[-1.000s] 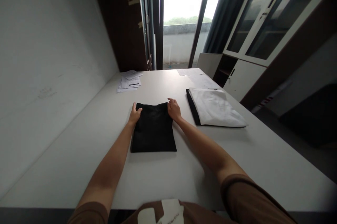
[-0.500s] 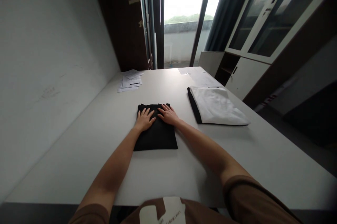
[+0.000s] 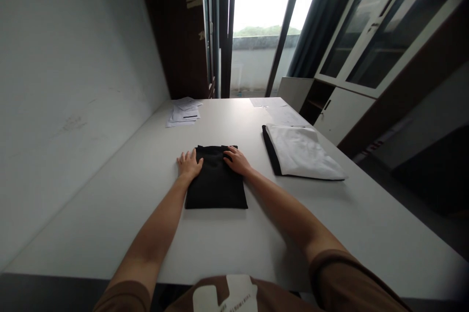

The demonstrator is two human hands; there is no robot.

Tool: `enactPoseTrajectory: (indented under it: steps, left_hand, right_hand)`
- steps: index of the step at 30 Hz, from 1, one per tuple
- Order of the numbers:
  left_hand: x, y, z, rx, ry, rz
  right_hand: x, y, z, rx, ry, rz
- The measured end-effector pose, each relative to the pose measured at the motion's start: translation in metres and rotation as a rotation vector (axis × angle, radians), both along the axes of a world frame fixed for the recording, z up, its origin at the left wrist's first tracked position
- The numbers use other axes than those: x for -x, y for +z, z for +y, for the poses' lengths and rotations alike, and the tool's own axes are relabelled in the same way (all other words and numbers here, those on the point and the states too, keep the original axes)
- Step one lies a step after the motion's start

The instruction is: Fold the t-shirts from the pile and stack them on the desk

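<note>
A black folded cloth item [image 3: 217, 185], probably a garment, lies flat on the white table [image 3: 146, 185] in front of me; its exact kind does not show. My left hand [image 3: 189, 164] rests at its upper left edge, fingers spread, partly on the table and with the thumb side on the cloth. On the upper right part of the cloth lies my right hand [image 3: 237, 160], its fingers extended and slightly bent over the fabric. Neither hand grips anything.
To the right, a white folded cloth [image 3: 302, 151] lies on top of a black one [image 3: 271, 153]. Loose papers [image 3: 185, 112] lie at the far left, and more sheets [image 3: 284, 113] at the far right. A wall [image 3: 73, 107] borders the table's left side.
My left hand has slid left, from on top of the black cloth to its edge and the table. My right hand has shifted slightly right. The cloth stays in place.
</note>
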State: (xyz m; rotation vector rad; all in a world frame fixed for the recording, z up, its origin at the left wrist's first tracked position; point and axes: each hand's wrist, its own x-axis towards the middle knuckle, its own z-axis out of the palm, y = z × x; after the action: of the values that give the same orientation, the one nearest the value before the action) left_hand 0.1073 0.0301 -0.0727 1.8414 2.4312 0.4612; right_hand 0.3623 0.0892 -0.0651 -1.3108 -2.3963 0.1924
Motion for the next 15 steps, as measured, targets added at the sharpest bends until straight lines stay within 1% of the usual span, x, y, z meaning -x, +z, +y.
enactPoseTrajectory:
  steps: [3, 5, 6, 9, 11, 15]
  left_hand:
    - [-0.004, 0.008, -0.004, -0.056, -0.053, 0.034]
    - [-0.008, 0.012, -0.007, -0.069, -0.08, 0.063]
    - [-0.011, 0.014, -0.007, -0.071, -0.084, 0.079]
    - [-0.018, 0.015, -0.009, -0.071, -0.083, 0.11]
    - [-0.021, 0.015, -0.009, -0.067, -0.085, 0.104]
    - [-0.023, 0.015, -0.007, -0.039, -0.084, 0.006]
  right_hand:
    - [-0.008, 0.011, -0.002, -0.097, -0.19, -0.012]
    - [-0.014, 0.018, -0.003, -0.077, -0.309, -0.064]
    - [-0.017, 0.02, -0.004, -0.046, -0.342, -0.095]
    - [-0.017, 0.022, -0.009, 0.052, -0.364, -0.162]
    - [-0.011, 0.022, -0.013, 0.083, -0.364, -0.166]
    - [0.005, 0.023, -0.024, 0.12, -0.342, -0.134]
